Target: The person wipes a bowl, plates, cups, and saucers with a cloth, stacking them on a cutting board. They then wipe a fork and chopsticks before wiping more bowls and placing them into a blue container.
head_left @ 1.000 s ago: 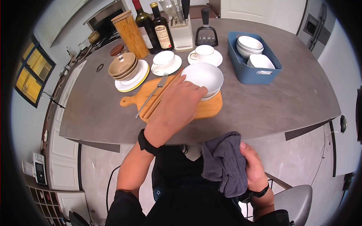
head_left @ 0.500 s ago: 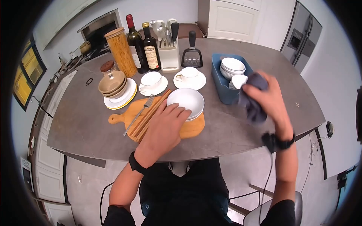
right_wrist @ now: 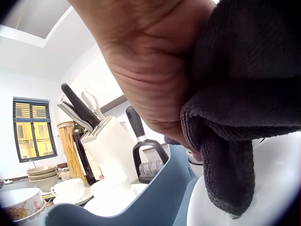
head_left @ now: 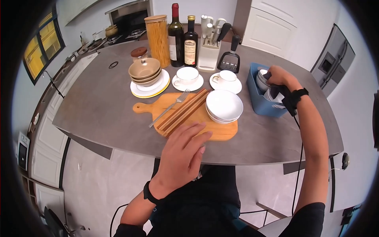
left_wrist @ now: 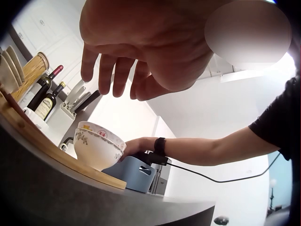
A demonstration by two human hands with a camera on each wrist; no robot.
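Observation:
My right hand [head_left: 282,76] grips a dark grey towel [right_wrist: 235,122] inside the blue bin [head_left: 263,107]. The towel hangs over white bowls [head_left: 261,84] stacked there, and partly hides them. In the head view, my left hand [head_left: 181,160] hovers near the table's front edge with relaxed fingers, holding nothing. Its fingertips are close to the wooden cutting board [head_left: 221,133]. On that board lie several wooden chopsticks [head_left: 183,113] and a fork [head_left: 170,108], beside a stack of white bowls [head_left: 224,103]. Floral decoration marks the bowls' outer sides in the left wrist view.
Behind the board stand two white cups [head_left: 187,74] on saucers. Brown bowls [head_left: 145,71] rest on plates at the left. Farther back are a pasta jar [head_left: 158,41], two bottles [head_left: 176,39], a knife block [head_left: 208,55] and a black-handled utensil [head_left: 229,61]. A cable trails from my right wrist.
My right hand has carried the towel up from near my lap and into the blue bin. My left hand has drawn back from the white bowls toward the table edge.

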